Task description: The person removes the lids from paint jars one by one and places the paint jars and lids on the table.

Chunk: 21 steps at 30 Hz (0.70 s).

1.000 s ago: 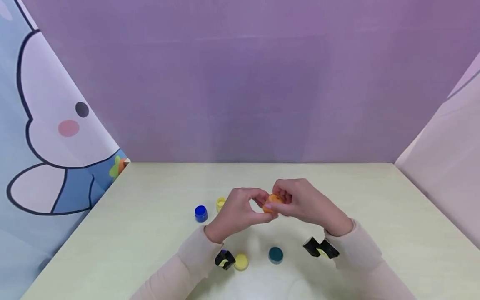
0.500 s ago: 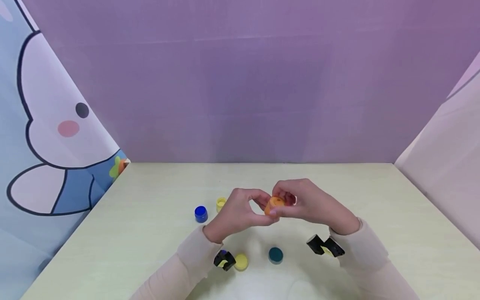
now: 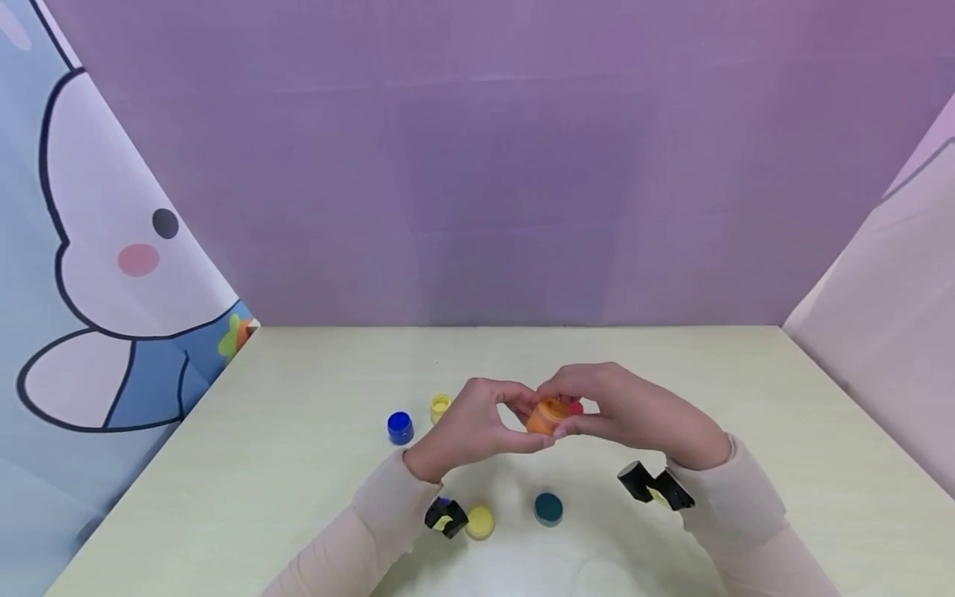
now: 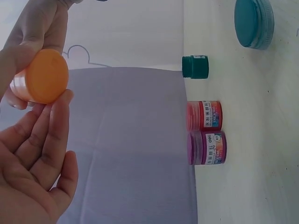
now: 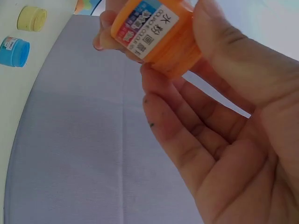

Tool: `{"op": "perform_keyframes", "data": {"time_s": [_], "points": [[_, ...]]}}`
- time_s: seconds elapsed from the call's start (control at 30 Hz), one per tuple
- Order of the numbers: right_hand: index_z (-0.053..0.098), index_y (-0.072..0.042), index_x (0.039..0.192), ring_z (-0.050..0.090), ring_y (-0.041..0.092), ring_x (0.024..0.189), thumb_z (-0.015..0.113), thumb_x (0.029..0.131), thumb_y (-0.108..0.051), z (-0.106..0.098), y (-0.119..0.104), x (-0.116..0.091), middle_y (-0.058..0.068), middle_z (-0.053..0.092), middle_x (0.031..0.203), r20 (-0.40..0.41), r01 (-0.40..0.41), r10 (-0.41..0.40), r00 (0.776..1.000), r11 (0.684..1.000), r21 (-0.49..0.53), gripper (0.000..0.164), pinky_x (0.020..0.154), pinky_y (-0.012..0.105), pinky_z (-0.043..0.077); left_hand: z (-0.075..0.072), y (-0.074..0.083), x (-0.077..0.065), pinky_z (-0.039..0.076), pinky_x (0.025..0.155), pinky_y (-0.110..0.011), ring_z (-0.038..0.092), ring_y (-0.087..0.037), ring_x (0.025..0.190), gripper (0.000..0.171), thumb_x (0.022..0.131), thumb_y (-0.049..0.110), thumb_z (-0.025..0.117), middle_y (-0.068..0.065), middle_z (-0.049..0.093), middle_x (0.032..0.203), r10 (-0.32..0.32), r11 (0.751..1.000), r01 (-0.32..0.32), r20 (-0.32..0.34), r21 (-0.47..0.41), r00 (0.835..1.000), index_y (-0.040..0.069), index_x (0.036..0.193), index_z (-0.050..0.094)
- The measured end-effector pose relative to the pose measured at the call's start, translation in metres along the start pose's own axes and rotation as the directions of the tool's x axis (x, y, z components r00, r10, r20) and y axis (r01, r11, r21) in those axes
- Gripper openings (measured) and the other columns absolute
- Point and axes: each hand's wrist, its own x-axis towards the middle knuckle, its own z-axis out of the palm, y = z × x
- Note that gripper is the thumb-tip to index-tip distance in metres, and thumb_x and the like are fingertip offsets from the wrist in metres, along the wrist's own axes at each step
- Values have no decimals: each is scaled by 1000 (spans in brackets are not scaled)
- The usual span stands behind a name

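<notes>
An orange paint jar [image 3: 543, 419] is held above the table between both hands. My left hand [image 3: 477, 419] pinches it from the left with thumb and fingertips. From the other side, my right hand [image 3: 622, 410] grips it between thumb and curled fingers. Its round orange end [image 4: 47, 77] faces the camera in the left wrist view. A printed label [image 5: 147, 25] runs along its side in the right wrist view. Parts of the jar are hidden behind the fingers.
A blue jar [image 3: 399, 428] and a yellow jar [image 3: 440, 407] stand left of the hands. Nearer lie a yellow lid [image 3: 480, 522] and a teal lid [image 3: 548, 509]. Green [image 4: 195, 67], red [image 4: 204, 115] and purple [image 4: 207, 147] jars stand on the table beyond.
My right hand and wrist have shifted right and slightly nearer, turning at the jar. More of the jar's top shows, and a bit of red appears behind it. The left hand has barely moved.
</notes>
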Motion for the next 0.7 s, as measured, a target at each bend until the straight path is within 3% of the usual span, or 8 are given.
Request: {"op": "perform_keyframes", "data": {"time_s": [0.13, 0.23, 0.4, 0.53, 0.7], "points": [[59, -16, 111, 53, 4, 80, 67, 81, -18, 0, 1, 0, -11, 58, 96, 7, 35, -35, 999, 999, -9, 31, 65, 26, 48, 0, -1, 0, 47, 70, -30, 55, -4, 78, 27, 74, 34, 74, 15, 61, 79, -22, 1000, 22, 10, 7, 1000, 19, 95, 66], [59, -16, 109, 52, 5, 80, 69, 79, -17, 1, 2, 0, -11, 58, 95, -9, 18, -18, 1000, 1000, -23, 31, 66, 26, 48, 1, -2, 0, 48, 69, -30, 55, -4, 78, 28, 73, 34, 74, 15, 62, 80, -24, 1000, 24, 1, 15, 1000, 19, 96, 66], [59, -14, 106, 53, 7, 77, 71, 78, -26, 5, -1, 2, -10, 58, 90, -63, -149, 147, 987, 988, -32, 33, 66, 25, 48, 2, -3, 2, 48, 67, -27, 55, -2, 78, 29, 74, 37, 73, 15, 61, 82, -17, 998, 19, -36, 55, 999, 19, 96, 65], [59, -13, 94, 52, 8, 69, 66, 81, -38, 10, -6, 5, -9, 56, 80, -82, -294, 291, 953, 955, -29, 28, 58, 25, 47, 3, -3, 2, 47, 69, -24, 55, 1, 77, 26, 74, 36, 73, 16, 61, 82, 1, 994, 5, -53, 105, 999, 19, 93, 65], [55, -14, 79, 48, 8, 56, 64, 82, -39, 14, -7, 6, -8, 53, 65, -89, -392, 391, 916, 920, 1, 26, 51, 26, 44, 4, -4, 2, 47, 68, -22, 55, 2, 76, 24, 73, 33, 74, 16, 61, 81, 22, 992, -15, -57, 126, 998, 19, 91, 65]]}}
